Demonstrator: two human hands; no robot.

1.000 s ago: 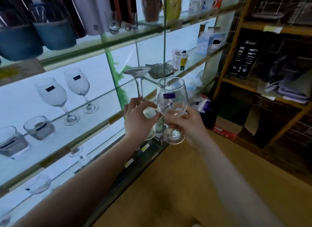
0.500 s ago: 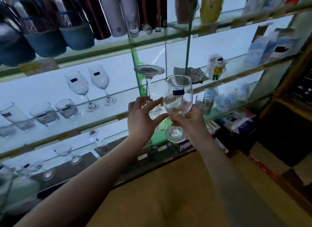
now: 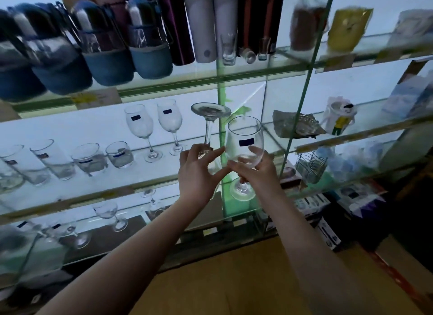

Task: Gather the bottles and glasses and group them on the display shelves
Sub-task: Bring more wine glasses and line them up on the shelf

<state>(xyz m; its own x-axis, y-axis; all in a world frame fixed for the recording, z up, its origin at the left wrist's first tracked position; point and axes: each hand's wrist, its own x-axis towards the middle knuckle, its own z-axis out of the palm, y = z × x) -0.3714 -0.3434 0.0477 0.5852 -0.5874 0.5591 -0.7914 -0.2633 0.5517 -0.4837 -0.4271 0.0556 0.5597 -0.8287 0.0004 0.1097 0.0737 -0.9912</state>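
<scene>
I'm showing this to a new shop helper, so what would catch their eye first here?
The two hands at centre: the right hand grips an upright wine glass with a dark label, while the left hand holds an inverted glass, its foot up. Behind them, two stemmed glasses stand on the lit middle shelf, and bottles in blue sleeves line the top shelf.

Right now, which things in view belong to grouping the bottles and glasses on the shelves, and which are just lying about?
Part of the job: upright wine glass held by the right hand; inverted wine glass held by the left hand; shelved wine glasses; tumblers; insulated bottles.
Lying about: cartoon mug; wire rack; cardboard boxes.
</scene>
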